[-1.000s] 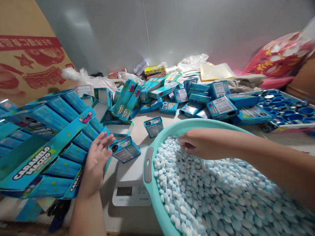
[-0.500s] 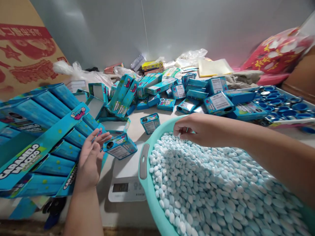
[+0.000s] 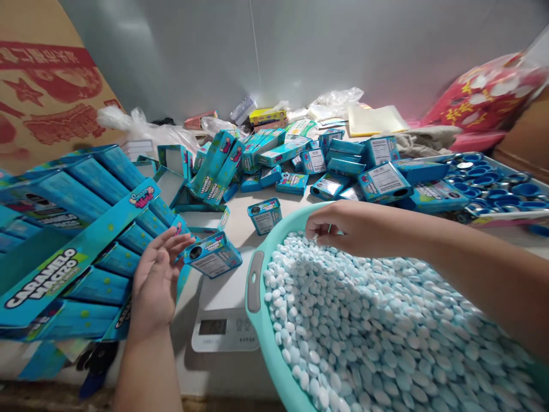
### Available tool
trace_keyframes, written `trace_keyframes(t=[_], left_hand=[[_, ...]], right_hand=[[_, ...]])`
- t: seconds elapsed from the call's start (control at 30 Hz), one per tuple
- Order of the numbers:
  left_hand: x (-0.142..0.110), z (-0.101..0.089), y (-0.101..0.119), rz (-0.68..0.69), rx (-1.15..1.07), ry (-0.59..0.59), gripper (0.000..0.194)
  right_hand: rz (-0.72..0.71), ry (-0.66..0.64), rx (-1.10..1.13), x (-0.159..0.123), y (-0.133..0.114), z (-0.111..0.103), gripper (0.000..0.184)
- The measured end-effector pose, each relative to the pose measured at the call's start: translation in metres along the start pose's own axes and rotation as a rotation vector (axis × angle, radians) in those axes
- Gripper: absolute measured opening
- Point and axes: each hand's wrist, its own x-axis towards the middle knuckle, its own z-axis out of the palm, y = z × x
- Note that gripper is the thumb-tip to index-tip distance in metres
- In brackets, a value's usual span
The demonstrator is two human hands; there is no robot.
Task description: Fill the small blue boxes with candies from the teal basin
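Observation:
My left hand [image 3: 158, 277] is open, palm up, with its fingertips beside a small blue candy box [image 3: 213, 256] that stands tilted on a white digital scale [image 3: 227, 320]. Behind that hand leans a blue display carton [image 3: 81, 252] packed with more candy boxes. My right hand [image 3: 332, 224] is closed, fingers curled down onto pale blue and white candies [image 3: 364, 332] heaped in a turquoise basin [image 3: 274, 355]. Its fingertips hide whatever they pinch. The basin's grey-padded handle [image 3: 256, 281] overlaps the scale's right side.
Another small candy box [image 3: 265, 216] stands behind the scale. Farther back lies a pile of blue boxes [image 3: 295, 157]. A white tray [image 3: 510, 216] of blue-and-silver caps is at right, a large cardboard box [image 3: 47, 86] at left. Plastic bags [image 3: 337, 103] lie along the grey wall.
The view has shifted slightly, so everything sits a little farther right. Both hands keep nearly the same pose and place.

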Motion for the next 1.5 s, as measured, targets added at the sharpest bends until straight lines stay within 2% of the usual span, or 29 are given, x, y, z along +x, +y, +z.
trace_keyframes(t=[0.2, 0.33, 0.47, 0.63, 0.73, 0.87, 1.03, 1.17, 1.27, 1.37, 1.5], left_hand=[[-0.002, 0.003, 0.001, 0.017, -0.037, -0.007, 0.039], [-0.002, 0.004, -0.001, -0.072, -0.081, -0.019, 0.045], [-0.002, 0.005, -0.001, -0.134, -0.151, 0.029, 0.05], [0.003, 0.002, 0.0, -0.183, -0.245, 0.086, 0.06], [0.003, 0.0, 0.001, -0.198, -0.27, 0.085, 0.059], [0.001, -0.001, 0.002, -0.198, -0.305, 0.067, 0.058], [-0.001, 0.0, 0.0, -0.183, -0.326, 0.064, 0.056], [-0.002, 0.001, -0.001, -0.169, -0.329, 0.052, 0.059], [-0.001, 0.001, -0.001, -0.163, -0.32, 0.052, 0.064], [0.0, 0.0, 0.001, -0.165, -0.297, 0.054, 0.065], [0.001, 0.0, 0.002, -0.163, -0.271, 0.054, 0.066]], right_hand=[[0.008, 0.017, -0.003, 0.001, -0.002, -0.002, 0.017], [-0.009, 0.138, 0.052, 0.004, -0.015, -0.002, 0.016], [-0.213, 0.228, 0.061, 0.027, -0.058, -0.004, 0.018], [-0.498, 0.128, -0.089, 0.084, -0.125, -0.006, 0.023], [-0.571, 0.048, -0.14, 0.115, -0.145, 0.001, 0.021], [-0.593, 0.016, -0.18, 0.141, -0.149, 0.017, 0.015], [-0.646, 0.039, -0.153, 0.15, -0.144, 0.028, 0.015], [-0.653, 0.007, -0.138, 0.148, -0.142, 0.031, 0.02], [-0.668, -0.007, -0.152, 0.146, -0.141, 0.035, 0.036], [-0.643, 0.04, -0.274, 0.143, -0.145, 0.034, 0.05], [-0.638, 0.086, -0.539, 0.118, -0.15, 0.015, 0.037]])
